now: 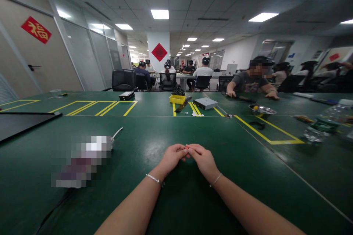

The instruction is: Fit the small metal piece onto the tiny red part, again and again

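My left hand (174, 157) and my right hand (202, 158) meet fingertip to fingertip above the green table (132, 198). Pinched between them is a small orange-red piece (187, 147); the fingers cover most of it, so its kind cannot be made out. Both hands are closed on it, thumbs toward me. Each wrist wears a thin bracelet. Left of my hands lies a blurred-out oblong object (85, 161) with a white tip and a dark cord running toward the near edge.
Farther back are a yellow bin (177, 99), a grey box (205, 103) and a small black box (127, 96). A metal bowl (266, 110) and a plastic bottle (321, 126) stand at the right. A person (252, 80) sits across the table. A black panel (24, 123) lies left.
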The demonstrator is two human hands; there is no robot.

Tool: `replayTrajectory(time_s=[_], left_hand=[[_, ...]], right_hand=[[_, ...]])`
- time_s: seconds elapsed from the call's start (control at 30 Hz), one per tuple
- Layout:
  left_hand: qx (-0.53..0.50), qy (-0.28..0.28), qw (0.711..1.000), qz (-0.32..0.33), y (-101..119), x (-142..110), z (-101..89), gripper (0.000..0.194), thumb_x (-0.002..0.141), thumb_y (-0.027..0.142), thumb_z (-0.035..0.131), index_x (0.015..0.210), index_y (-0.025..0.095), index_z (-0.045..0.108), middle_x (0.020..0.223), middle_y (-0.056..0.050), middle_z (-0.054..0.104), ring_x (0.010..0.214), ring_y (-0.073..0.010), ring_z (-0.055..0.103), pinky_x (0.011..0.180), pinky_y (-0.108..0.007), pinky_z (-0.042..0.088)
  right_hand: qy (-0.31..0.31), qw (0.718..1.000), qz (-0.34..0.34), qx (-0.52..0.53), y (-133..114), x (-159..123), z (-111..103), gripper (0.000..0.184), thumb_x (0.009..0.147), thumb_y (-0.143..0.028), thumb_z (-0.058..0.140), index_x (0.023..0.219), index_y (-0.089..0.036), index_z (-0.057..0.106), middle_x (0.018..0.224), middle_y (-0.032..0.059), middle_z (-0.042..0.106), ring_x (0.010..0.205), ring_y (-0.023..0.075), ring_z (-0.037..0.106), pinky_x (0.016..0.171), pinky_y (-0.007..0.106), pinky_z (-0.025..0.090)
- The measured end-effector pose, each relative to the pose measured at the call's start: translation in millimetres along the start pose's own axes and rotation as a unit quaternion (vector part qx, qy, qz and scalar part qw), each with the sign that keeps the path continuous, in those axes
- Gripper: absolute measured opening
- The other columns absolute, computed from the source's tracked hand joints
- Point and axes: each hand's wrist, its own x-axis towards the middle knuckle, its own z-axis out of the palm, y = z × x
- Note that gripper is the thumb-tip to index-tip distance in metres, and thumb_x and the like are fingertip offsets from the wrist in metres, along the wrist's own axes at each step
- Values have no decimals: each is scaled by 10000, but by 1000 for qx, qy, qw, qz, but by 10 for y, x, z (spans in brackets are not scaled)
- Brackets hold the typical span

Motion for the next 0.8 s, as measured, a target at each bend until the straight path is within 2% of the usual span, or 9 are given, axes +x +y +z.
replayTrajectory(time_s=[0.2,0.27,0.5,0.8], left_hand=[[-19,12,1000,7,-29,6,-32,243,683,359,542,692,117,566,556,6,545,513,-76,470,521,-197,343],[-24,18,1000,-2,-31,3,-28,245,678,364,545,680,119,562,540,12,540,495,-71,455,505,-193,329],[19,29,999,-26,40,-29,36,206,659,323,554,674,118,565,642,-26,619,510,-77,466,509,-200,326],[43,20,999,-25,-87,24,25,227,673,349,521,666,125,559,646,-33,623,495,-79,444,508,-210,324]], right_hand=[[-19,994,-52,-95,-63,-46,17,293,689,-236,520,967,-193,603,999,67,557,903,160,516,658,263,459],[-20,990,-69,-121,-62,-61,24,315,677,-224,533,986,-198,589,1000,65,548,902,160,508,646,260,459],[22,969,-121,-213,-35,-72,67,260,650,-193,557,908,-186,577,881,52,550,841,159,501,738,306,429],[51,951,-154,-263,-27,-78,70,149,686,-192,506,819,-182,571,779,46,547,761,156,494,694,295,415]])
